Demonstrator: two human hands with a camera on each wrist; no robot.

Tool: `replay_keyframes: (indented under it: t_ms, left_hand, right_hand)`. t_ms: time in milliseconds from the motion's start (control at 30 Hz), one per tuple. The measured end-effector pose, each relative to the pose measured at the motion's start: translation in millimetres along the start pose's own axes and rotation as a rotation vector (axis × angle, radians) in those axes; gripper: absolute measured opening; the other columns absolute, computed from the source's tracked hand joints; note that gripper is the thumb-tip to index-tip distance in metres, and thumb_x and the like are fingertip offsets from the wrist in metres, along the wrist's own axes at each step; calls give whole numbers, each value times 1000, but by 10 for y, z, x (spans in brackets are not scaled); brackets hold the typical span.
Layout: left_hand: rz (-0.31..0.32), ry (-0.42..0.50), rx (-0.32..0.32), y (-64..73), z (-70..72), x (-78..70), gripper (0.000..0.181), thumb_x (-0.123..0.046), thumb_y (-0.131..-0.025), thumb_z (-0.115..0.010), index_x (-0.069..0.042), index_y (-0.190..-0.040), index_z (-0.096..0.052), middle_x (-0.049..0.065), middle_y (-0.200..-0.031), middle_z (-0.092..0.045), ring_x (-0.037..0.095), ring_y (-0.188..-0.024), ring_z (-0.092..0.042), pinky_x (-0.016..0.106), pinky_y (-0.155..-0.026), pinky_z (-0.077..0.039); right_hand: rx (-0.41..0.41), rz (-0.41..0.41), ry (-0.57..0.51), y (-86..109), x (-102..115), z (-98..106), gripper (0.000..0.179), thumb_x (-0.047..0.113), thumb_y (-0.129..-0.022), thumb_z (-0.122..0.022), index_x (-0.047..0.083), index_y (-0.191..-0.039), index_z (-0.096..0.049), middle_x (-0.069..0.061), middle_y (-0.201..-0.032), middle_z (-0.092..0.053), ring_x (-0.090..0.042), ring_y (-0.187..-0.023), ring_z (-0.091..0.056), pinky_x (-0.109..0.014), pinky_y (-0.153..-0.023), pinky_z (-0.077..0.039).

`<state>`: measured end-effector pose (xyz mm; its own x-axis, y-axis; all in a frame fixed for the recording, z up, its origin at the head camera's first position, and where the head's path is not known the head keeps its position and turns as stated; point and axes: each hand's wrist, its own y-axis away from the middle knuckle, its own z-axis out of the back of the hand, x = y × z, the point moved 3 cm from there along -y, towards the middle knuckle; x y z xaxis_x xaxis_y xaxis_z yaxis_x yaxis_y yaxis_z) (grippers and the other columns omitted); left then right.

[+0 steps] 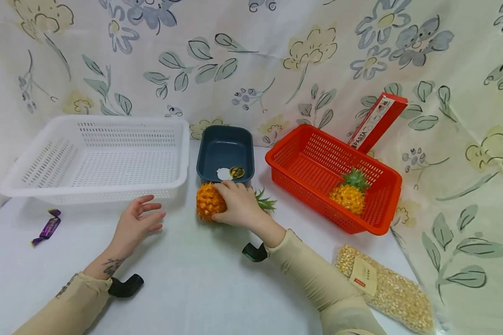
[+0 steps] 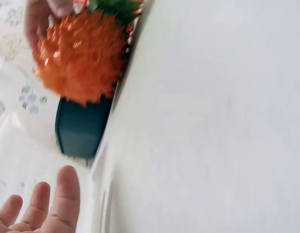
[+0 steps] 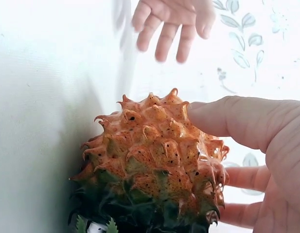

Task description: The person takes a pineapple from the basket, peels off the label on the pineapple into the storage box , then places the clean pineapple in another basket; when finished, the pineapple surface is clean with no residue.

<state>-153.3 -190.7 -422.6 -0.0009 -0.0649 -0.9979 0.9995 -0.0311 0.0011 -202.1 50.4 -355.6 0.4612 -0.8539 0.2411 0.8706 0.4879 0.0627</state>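
In the head view my right hand grips an orange pineapple from above, just in front of the dark blue tray. The fruit lies on its side, its green crown pointing right and partly covered by the hand. In the right wrist view the thumb and fingers hold the pineapple's spiky body. To its left, my left hand hovers with relaxed fingers and nothing in them, near the front rim of the white basket. Another pineapple sits inside the red basket.
A red pasta box leans behind the red basket. At the right front lies a bag of corn kernels. A purple wrapped candy is on the white tablecloth at the left. A floral cloth hangs behind everything.
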Motion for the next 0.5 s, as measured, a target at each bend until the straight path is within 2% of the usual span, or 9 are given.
replay_keyframes:
  t_ms: [100, 167, 367, 500]
  left_hand:
    - [-6, 108, -78, 29, 175, 6, 57, -9, -87, -64, 0, -132, -30, -9, -98, -62, 4, -77, -66, 23, -63, -55]
    - [-8, 150, -131, 40, 282, 4, 54, -8, -86, -65, -5, -128, -32, -12, -91, -64, 5, -73, -66, 23, -59, -55]
    - [-7, 245, -286, 49, 519, -1, 48, -7, -84, -66, -18, -116, -31, -10, -80, -67, 6, -63, -66, 22, -52, -54]
    - [-27, 281, -382, 40, 616, 10, 47, -6, -83, -67, -19, -111, -32, -8, -76, -67, 6, -59, -66, 23, -48, -53]
  right_hand:
    - [-3, -6, -3, 7, 7, -1, 73, 43, -75, -73, 20, -137, -43, -3, -136, -45, -26, -119, -43, -48, -94, -37]
    - [-7, -8, -4, 12, 12, -2, 73, 44, -75, -73, 20, -137, -43, -3, -135, -45, -27, -120, -42, -47, -94, -38]
    - [-30, -7, 0, 7, 12, -20, 71, 45, -75, -72, 21, -136, -43, -2, -134, -46, -27, -119, -43, -46, -93, -38]
    - [-42, -6, 2, -6, 8, -38, 71, 46, -75, -72, 20, -135, -44, -3, -134, -46, -27, -119, -42, -47, -93, -37]
